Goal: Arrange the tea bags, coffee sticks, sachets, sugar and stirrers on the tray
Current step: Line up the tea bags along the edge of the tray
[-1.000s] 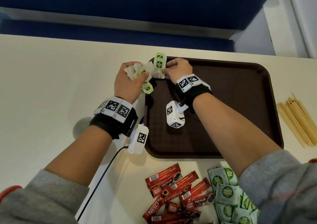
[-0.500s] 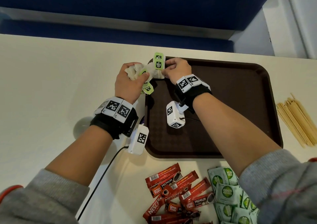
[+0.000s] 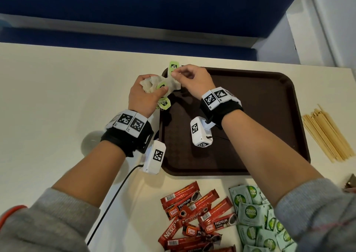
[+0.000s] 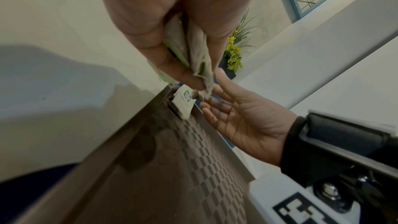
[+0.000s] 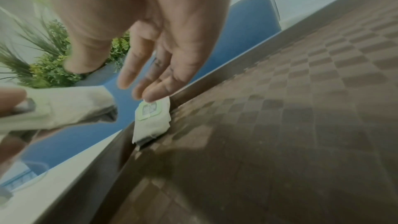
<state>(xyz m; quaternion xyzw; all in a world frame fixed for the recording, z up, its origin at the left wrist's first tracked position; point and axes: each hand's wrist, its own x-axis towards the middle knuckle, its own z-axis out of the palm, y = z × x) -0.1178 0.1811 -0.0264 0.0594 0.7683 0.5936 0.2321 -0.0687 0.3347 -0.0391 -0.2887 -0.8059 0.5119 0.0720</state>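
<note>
One soft white paper tea bag with a green tag [image 5: 151,119] leans against the brown plastic tray's [image 3: 285,105] far-left corner. My right hand [image 3: 194,82], fingers relaxed, touches its top edge; my left hand [image 3: 143,97] clutches the remaining limp bags [image 3: 154,84]. I'd judge them flimsy, best pinched at a corner.

Cream table [image 3: 57,89]; potted plant [image 4: 233,55]; blue wall [image 3: 154,5].

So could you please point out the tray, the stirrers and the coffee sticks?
tray [image 3: 269,116], head view, bare brown floor.
stirrers [image 3: 325,134], head view, middle of the bundle.
coffee sticks [image 3: 194,213], head view, middle of the red pile.
</note>
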